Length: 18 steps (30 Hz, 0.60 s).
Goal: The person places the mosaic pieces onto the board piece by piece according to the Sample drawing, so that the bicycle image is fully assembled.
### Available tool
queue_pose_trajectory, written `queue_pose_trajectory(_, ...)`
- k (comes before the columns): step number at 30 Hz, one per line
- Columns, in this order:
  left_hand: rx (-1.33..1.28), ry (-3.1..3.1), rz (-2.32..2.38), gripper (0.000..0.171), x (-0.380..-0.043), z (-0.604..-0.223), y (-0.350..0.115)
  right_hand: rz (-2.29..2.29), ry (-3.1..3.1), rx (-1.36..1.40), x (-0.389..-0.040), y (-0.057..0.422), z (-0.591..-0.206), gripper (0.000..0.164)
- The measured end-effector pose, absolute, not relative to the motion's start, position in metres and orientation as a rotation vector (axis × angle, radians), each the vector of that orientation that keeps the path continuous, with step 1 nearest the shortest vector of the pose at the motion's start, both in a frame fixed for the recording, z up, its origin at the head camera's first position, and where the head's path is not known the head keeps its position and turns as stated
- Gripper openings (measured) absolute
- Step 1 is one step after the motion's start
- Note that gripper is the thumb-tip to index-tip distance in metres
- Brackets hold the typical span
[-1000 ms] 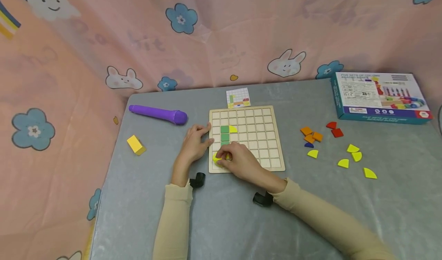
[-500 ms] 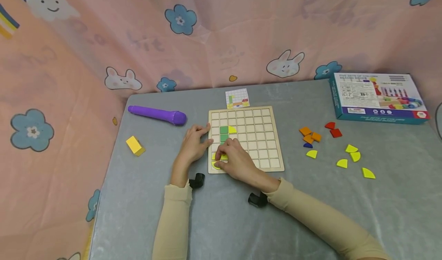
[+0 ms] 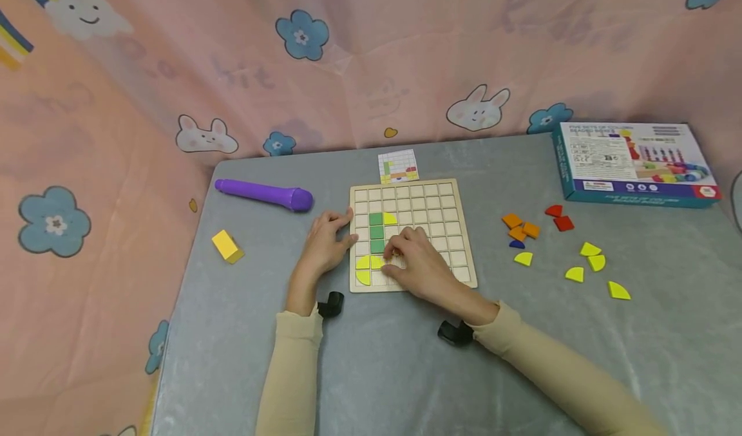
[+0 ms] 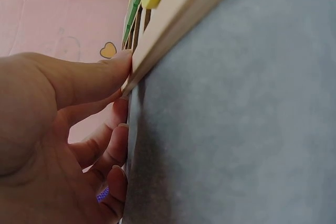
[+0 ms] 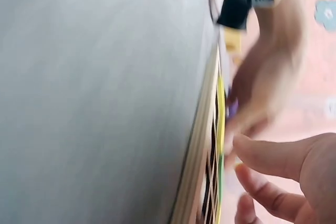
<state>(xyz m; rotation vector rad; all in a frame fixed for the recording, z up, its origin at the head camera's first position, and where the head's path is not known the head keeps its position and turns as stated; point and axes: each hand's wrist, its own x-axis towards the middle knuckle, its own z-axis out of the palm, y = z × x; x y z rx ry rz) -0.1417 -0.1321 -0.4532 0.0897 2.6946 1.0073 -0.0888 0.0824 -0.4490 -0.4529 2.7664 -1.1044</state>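
Note:
On the table lies a wooden grid board (image 3: 437,255). My left hand (image 3: 328,243) touches its left edge with thumb and index fingertips; the left wrist view shows the thumb (image 4: 105,77) against the wooden rim. Just over the board's lower middle is my right hand (image 3: 420,262), thumb and fingers bent, a gap between their tips and nothing visible in it. Green squares (image 3: 377,232) form a column on the board, with a yellow quarter-circle (image 3: 391,218) beside the top one. More yellow quarter-circles (image 3: 362,277) fill cells at the lower left. The right hand covers some cells.
A small pattern card (image 3: 398,166) lies behind the board. To the right are orange squares (image 3: 513,221), red pieces (image 3: 563,223), a blue piece (image 3: 517,244) and loose yellow quarter-circles (image 3: 574,274). A box (image 3: 637,162), a purple microphone (image 3: 263,194) and a yellow block (image 3: 228,246) stand farther out.
My right hand has let go of a yellow quarter-circle in the board's lower-left corner and moved right, uncovering the yellow pieces and lowest green square. The left hand stays at the edge.

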Motion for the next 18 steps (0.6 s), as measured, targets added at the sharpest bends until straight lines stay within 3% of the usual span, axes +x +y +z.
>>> queue_pose_trajectory(18,0.081,2.692,0.996,0.062,-0.142,-0.455,-0.13,-0.989,2.95,-0.082,-0.06,0.261,-0.445,0.022)
